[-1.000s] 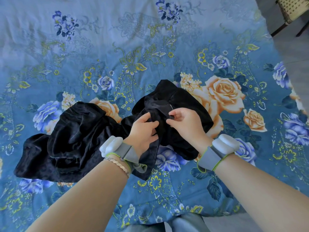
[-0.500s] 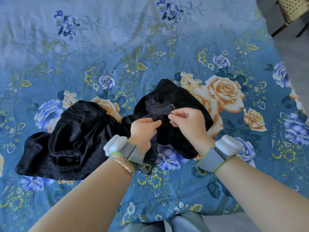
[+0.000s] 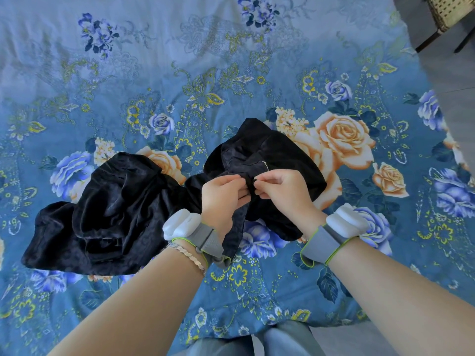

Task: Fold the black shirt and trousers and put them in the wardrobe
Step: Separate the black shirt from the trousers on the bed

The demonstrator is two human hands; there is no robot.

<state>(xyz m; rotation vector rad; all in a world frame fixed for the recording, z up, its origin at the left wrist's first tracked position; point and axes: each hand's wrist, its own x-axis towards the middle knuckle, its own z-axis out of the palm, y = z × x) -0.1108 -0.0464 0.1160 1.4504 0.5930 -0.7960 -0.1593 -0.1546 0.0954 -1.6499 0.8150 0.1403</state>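
Black shiny clothing lies crumpled on the bed in two connected heaps. The bigger heap [image 3: 102, 217] spreads to the left. A smaller bunched heap [image 3: 277, 155] sits in the middle, with a small white tag showing on it. I cannot tell which heap is the shirt and which the trousers. My left hand [image 3: 221, 196] and my right hand [image 3: 282, 191] meet over the smaller heap, and each pinches a fold of its black cloth between thumb and fingers. Both wrists wear grey bands with white units.
The bed is covered by a blue floral sheet [image 3: 231, 73] that stretches far behind the clothes. A wicker chair [image 3: 447, 14] stands on the grey floor at the top right. The bed's near edge runs just in front of my legs.
My two hands have drawn closer together on the smaller heap, and my left hand has shifted up to pinch the cloth beside my right hand. The heaps have stayed where they were.
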